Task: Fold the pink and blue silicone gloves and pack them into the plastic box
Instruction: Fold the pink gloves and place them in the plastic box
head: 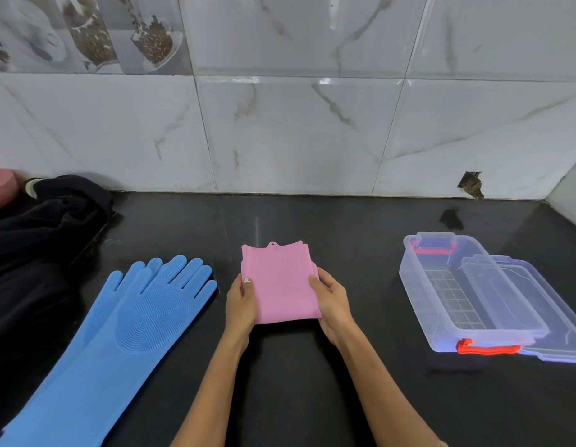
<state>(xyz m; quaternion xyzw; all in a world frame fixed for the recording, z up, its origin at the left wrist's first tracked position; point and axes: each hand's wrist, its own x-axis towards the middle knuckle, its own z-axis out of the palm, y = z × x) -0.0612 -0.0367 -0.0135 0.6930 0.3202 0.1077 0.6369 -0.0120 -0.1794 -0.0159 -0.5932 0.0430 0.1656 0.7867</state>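
Observation:
The pink silicone gloves (280, 282) lie folded into a compact rectangle in the middle of the black counter. My left hand (240, 301) grips the fold's left edge and my right hand (332, 300) grips its right edge, thumbs on top. The blue silicone gloves (119, 330) lie flat and unfolded to the left, stacked, fingers pointing away from me. The clear plastic box (419, 285) with red latches stands open at the right, empty apart from a grid insert. Its lid (545, 304) leans across the box's right side.
A dark cloth (38, 240) is heaped at the far left, with a pink round object (1, 185) behind it. The marble-tiled wall (296, 133) closes off the back of the counter, and has a small hole (472, 183) at the right.

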